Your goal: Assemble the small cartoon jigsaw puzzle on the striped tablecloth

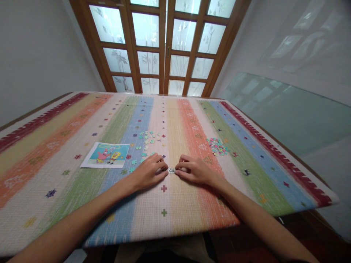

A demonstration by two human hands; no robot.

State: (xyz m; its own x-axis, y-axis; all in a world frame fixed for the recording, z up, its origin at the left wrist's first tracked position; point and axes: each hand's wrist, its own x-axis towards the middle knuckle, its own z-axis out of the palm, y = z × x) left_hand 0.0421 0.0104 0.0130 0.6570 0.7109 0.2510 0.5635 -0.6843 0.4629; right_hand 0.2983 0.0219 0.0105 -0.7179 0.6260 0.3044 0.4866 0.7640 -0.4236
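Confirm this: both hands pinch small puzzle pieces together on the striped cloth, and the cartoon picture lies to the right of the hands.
Not quite. In the head view the cartoon picture lies left of the hands. The left hand and right hand do pinch small puzzle pieces on the striped cloth.

A wooden-framed door (pixel 164 47) with frosted, plant-etched glass panes glows with daylight between plain white walls (pixel 35 54); a glass panel (pixel 287 113) leans at right.

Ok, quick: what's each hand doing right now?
Left hand: curled, fingertips on the small puzzle piece.
Right hand: curled, fingertips on the same piece from the other side.
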